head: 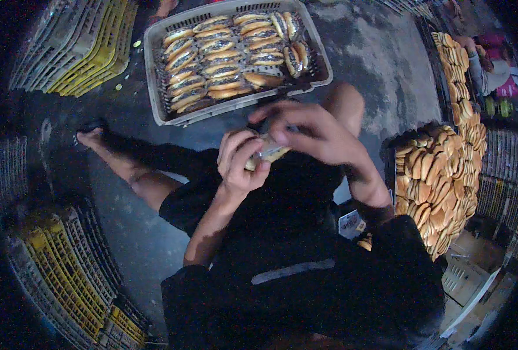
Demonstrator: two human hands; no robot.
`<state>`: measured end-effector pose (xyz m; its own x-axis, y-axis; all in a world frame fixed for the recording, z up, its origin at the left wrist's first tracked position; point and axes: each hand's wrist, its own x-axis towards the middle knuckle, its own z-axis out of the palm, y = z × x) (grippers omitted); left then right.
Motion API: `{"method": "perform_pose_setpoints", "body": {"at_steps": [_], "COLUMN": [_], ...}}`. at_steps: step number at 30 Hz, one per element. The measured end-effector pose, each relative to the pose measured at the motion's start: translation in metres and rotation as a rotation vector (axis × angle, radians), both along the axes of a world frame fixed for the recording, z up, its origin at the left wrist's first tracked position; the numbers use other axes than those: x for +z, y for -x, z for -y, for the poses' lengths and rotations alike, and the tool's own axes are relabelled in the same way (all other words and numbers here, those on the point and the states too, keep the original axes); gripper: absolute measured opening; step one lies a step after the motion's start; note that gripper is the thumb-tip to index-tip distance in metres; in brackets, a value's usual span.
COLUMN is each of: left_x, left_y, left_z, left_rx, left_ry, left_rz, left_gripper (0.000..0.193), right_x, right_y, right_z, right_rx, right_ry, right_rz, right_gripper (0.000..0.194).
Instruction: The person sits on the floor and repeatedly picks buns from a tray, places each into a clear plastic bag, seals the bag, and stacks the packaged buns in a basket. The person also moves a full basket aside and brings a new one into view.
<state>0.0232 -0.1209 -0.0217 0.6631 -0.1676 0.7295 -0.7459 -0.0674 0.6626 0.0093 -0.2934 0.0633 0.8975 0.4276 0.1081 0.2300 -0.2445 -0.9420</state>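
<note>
My left hand (241, 159) is closed around a pale filled bun (273, 152) in what looks like clear plastic, above my lap. The fingers of my right hand (313, 129), blurred, curl over the bun's far end; whether they pinch the wrapping cannot be told. Just beyond both hands, a grey plastic crate (151, 78) rests on the floor. Rows of split buns (219, 57) with dark filling lie inside it, several with shiny clear wrap over them. One bun (263, 80) near the crate's front edge lies with its smooth side showing.
Heaped golden buns (438, 175) stand at my right, continuing into a farther row (456, 65). Stacked yellow and grey crates rise at upper left (84, 48) and lower left (62, 271). Another person's grey sleeve (482, 74) shows at far right. A small white container (350, 224) sits by my right elbow.
</note>
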Motion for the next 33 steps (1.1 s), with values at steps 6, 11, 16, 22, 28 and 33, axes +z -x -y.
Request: {"method": "perform_pose_setpoints", "body": {"at_steps": [6,11,16,22,28,33], "left_x": [-0.011,-0.036,-0.054,-0.069,-0.071,-0.075], "left_y": [-0.005,-0.005,-0.037,-0.075,-0.087,-0.113], "left_z": [-0.015,-0.004,-0.009,-0.052,-0.064,-0.036], "left_rx": [-0.026,0.11,0.379,0.607,0.762,0.659], "left_ry": [-0.006,-0.041,0.097,0.13,0.062,0.082], "left_rz": [0.001,-0.428,-0.805,-0.672,-0.767,-0.748], "left_gripper": [0.029,0.022,0.024,0.034,0.036,0.037], "right_x": [-0.064,-0.108,-0.135,-0.248,-0.299,-0.296], "right_y": [-0.046,-0.036,-0.032,-0.143,-0.168,-0.183], "right_z": [-0.013,-0.017,-0.012,0.099,0.107,0.122], "right_rx": [0.035,-0.512,-0.073,-0.088,0.034,0.125], "right_ry": [0.166,-0.637,0.193,0.924,0.802,0.672], "right_rz": [-0.649,-0.937,-0.453,-0.294,-0.387,-0.309], "right_gripper": [0.03,0.037,0.044,0.039,0.083,0.072]}}
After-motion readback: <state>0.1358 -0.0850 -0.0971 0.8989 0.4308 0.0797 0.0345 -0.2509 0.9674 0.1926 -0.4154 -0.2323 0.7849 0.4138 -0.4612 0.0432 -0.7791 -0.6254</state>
